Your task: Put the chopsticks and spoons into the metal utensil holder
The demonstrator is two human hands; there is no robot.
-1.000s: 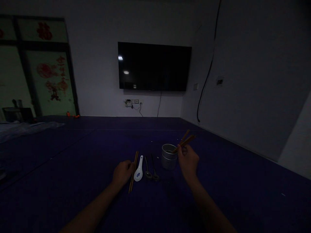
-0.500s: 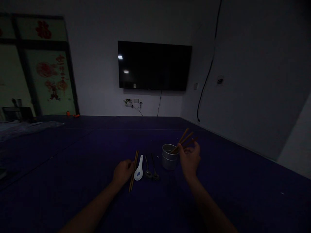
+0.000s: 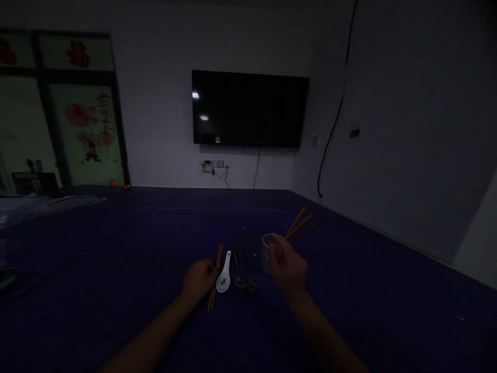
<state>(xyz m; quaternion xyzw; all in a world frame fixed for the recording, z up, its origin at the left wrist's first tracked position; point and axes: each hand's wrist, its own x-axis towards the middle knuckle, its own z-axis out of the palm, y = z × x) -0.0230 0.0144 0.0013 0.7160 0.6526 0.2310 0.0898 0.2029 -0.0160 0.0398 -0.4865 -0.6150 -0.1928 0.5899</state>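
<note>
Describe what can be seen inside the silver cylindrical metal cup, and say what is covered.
At least three slender brown wooden chopsticks slant out beyond the rim of the silver metal cup. Their lower ends and the cup's bottom are covered by its wall and the right grip.

Place: prob. a home, living rm or sim.
TV (image 3: 250,110): big flat scrn, wall-mtd., lamp reflections (image 3: 204,118) in it
Sockets (image 3: 220,163): on wall below TV, w/ wires (image 3: 257,168) nearby
Glazed door (image 3: 64,96): far L, dk-framed, w/ red Chinese char. (image 3: 78,54) & decals (image 3: 79,115)
Walls (image 3: 155,103): plain, pale; blk cord (image 3: 337,122) hanging down R one
Purple surface (image 3: 155,233): chopsticks (image 3: 212,300), china spoon (image 3: 223,282) on it, household sort
</note>
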